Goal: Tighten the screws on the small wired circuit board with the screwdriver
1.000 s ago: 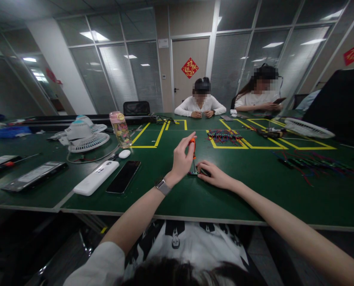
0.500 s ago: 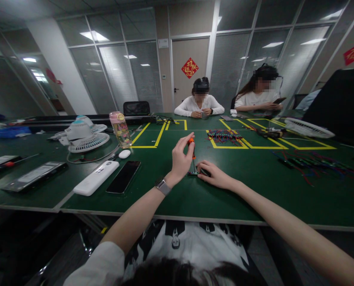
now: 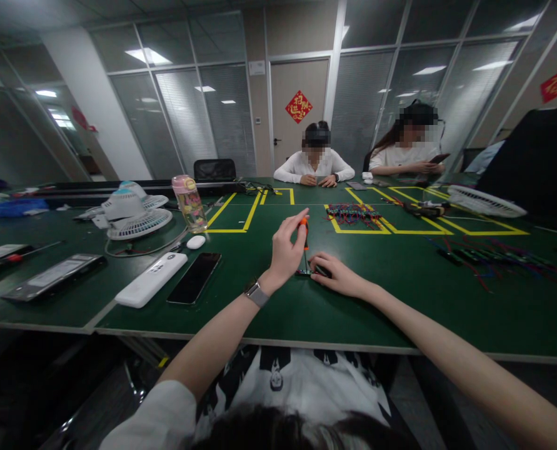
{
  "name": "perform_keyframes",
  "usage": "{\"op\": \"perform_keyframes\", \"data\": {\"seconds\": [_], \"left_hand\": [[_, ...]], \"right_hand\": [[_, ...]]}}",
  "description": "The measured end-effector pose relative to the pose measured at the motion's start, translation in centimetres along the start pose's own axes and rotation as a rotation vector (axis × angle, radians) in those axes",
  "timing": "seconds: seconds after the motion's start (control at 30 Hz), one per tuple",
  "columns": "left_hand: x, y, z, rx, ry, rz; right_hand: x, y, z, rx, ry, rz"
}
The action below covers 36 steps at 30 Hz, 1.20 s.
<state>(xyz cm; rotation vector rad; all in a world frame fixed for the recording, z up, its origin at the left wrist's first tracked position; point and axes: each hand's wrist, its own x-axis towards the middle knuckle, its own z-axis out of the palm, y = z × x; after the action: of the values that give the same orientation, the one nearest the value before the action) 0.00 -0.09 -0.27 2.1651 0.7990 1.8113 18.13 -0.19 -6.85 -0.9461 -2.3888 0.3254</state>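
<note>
My left hand [image 3: 285,250] pinches the orange handle of a small screwdriver [image 3: 303,230] that stands upright, its tip down on a small dark part [image 3: 305,272] on the green table [image 3: 269,306]. A watch sits on my left wrist. My right hand [image 3: 337,275] rests on the table just right of the screwdriver, with its fingers pressed on that small dark part and holding it flat.
Left of my hands lie a black phone [image 3: 194,277], a white power bank [image 3: 151,279], a white mouse [image 3: 195,242], a pink bottle [image 3: 189,203] and a white fan [image 3: 135,215]. Red-and-blue wire bundles [image 3: 353,215] lie beyond. Two people sit at the far side.
My left-hand fingers have shifted slightly on the screwdriver handle, as in turning it. My right hand and the part stay where they were.
</note>
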Motion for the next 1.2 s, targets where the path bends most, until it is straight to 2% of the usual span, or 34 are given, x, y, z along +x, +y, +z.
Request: {"op": "perform_keyframes", "data": {"seconds": [0.17,0.43,0.73,0.97,1.2], "left_hand": [[-0.06,0.32,0.0,0.097,0.072,0.019],[-0.13,-0.22,0.03,-0.023,-0.007,0.006],[0.06,0.07,0.02,0.092,0.08,0.004],[-0.05,-0.33,-0.09,0.012,0.005,-0.014],[-0.03,-0.14,0.11,0.035,0.043,-0.005]], "right_hand": [[0.02,0.02,-0.04,0.006,-0.002,-0.002],[0.03,0.1,0.06,0.012,0.006,-0.003],[0.06,-0.14,0.0,0.008,0.002,0.004],[0.07,0.08,0.06,0.007,0.005,-0.009],[0.04,-0.07,-0.02,0.008,0.002,-0.004]]}}
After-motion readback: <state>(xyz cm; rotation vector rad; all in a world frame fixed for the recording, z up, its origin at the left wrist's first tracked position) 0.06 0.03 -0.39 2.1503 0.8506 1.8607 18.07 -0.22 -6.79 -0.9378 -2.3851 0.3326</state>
